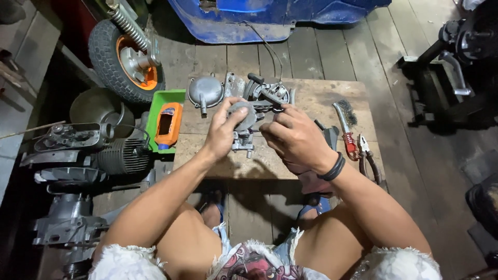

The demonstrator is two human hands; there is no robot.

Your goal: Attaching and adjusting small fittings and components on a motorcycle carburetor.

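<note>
Weathered wooden board (306,98) on a plank floor serves as bench. Left hand (224,130) wraps closed around a small grey metal carburettor body (244,127); right hand (293,136) pinches at its side, fingers curled. Detached round grey metal cover (205,92) lies beyond the left hand, so disassembly looks partway; wire brush with red handle (345,124) rests right of the right hand.

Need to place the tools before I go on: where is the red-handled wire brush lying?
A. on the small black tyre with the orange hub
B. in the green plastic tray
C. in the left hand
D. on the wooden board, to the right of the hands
D: the red-handled wire brush lies on the wooden board, to the right of the right hand, beside the pliers.
</note>
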